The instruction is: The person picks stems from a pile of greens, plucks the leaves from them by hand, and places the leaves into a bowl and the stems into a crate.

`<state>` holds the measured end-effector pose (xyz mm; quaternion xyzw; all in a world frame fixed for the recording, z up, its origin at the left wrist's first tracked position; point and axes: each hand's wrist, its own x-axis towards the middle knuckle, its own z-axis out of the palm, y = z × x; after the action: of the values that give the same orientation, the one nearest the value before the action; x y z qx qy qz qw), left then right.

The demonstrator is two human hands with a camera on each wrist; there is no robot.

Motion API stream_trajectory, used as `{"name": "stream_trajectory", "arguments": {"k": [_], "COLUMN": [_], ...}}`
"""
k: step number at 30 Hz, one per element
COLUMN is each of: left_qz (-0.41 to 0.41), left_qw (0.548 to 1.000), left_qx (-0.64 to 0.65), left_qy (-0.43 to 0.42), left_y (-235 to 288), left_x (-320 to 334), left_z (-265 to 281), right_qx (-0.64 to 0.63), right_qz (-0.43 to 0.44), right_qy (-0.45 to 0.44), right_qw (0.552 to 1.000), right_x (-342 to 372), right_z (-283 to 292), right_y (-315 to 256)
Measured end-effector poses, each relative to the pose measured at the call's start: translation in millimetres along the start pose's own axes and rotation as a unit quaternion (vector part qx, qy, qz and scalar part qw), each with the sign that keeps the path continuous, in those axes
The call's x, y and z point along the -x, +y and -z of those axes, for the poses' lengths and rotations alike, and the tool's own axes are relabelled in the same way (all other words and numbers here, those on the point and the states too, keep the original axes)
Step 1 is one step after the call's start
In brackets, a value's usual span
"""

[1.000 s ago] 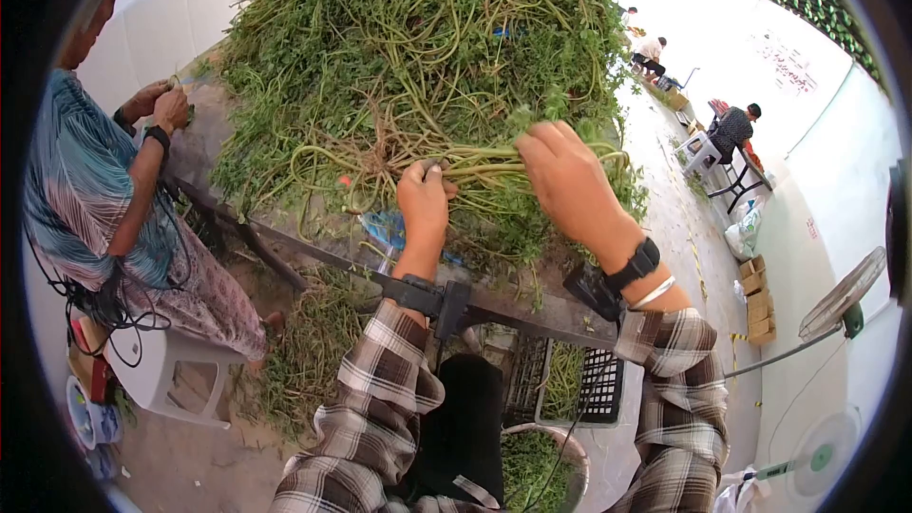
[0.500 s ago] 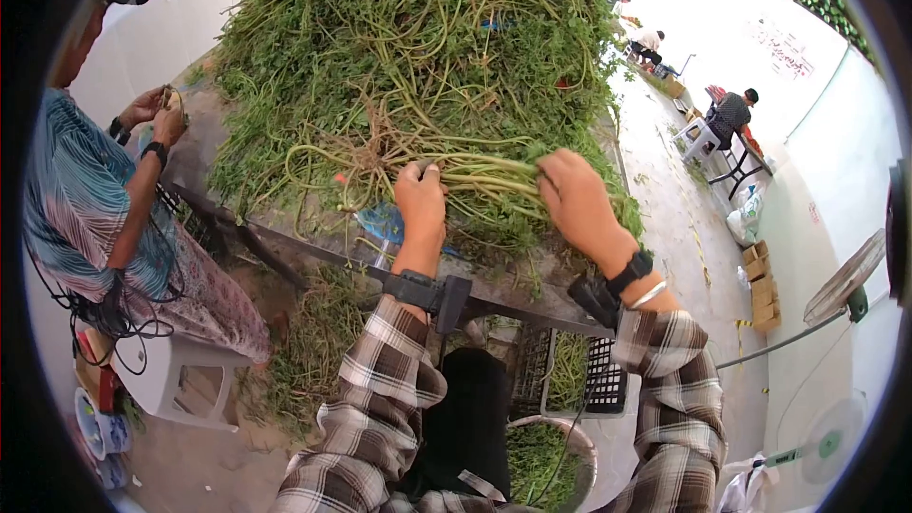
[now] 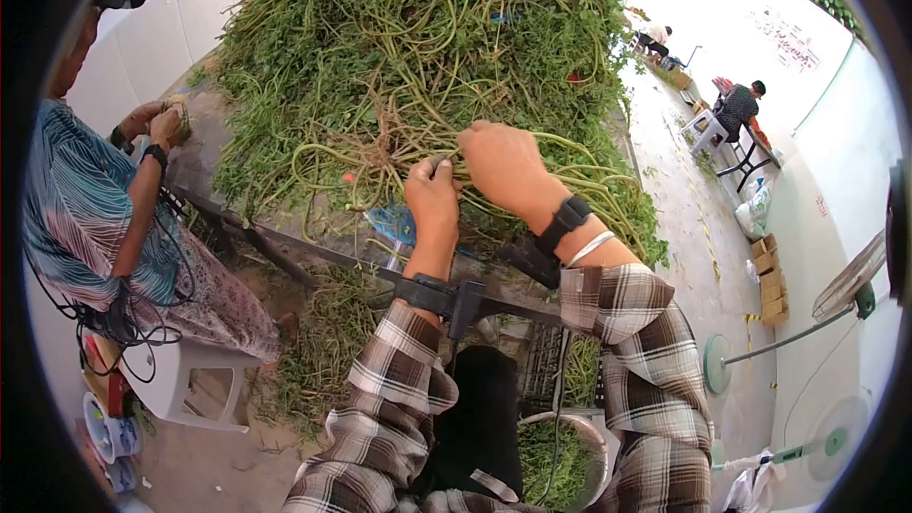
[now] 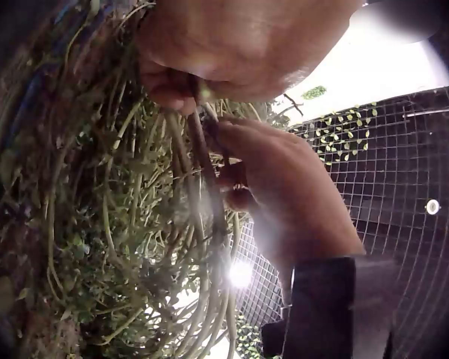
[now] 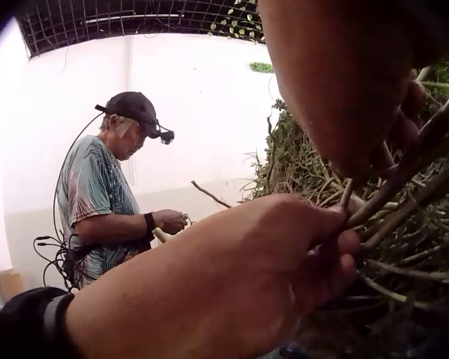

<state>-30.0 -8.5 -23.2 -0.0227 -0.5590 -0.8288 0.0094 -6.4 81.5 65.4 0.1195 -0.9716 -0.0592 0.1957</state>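
Observation:
A bunch of long green stems with leafy ends lies along the near side of a big heap of plants; its tangled brown roots point left. My left hand pinches the stems close to the roots, thumb on top. Right beside it, my right hand has its fingers curled on the same stems. In the left wrist view the stems run down past both hands. The right wrist view has the left hand gripping several stems between thumb and fingers, with the right hand just above.
The leafy heap covers most of the table. A blue plastic piece lies near its front edge. Another person stands at the left. Below are a black crate and a tub of greens.
My right hand has moved left along the stems, from their leafy part to right beside my left hand. The left hand has stayed near the roots.

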Motion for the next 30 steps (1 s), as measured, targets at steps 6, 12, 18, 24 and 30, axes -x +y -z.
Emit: {"name": "stream_trajectory", "arguments": {"k": [6, 12, 18, 24, 30], "left_qz": [0.003, -0.035, -0.029, -0.039, -0.040], "left_qw": [1.000, 0.999, 0.999, 0.999, 0.999], "left_qx": [0.000, -0.007, 0.026, 0.009, -0.019], "left_qy": [-0.008, -0.018, -0.003, 0.000, 0.007], "left_y": [4, -1, -5, -5, -9], "left_x": [3, 5, 1, -1, -1], "left_z": [-3, -5, -4, -1, -2], "right_qx": [-0.020, -0.046, -0.085, -0.096, -0.074], "right_qz": [-0.075, -0.046, 0.008, 0.048, 0.091], "right_qy": [-0.002, 0.053, 0.126, 0.103, 0.083], "right_qw": [0.997, 0.996, 0.988, 0.989, 0.990], "right_x": [12, 11, 17, 44, 55], "right_z": [25, 21, 25, 20, 11], "right_y": [39, 41, 23, 4, -6]}}
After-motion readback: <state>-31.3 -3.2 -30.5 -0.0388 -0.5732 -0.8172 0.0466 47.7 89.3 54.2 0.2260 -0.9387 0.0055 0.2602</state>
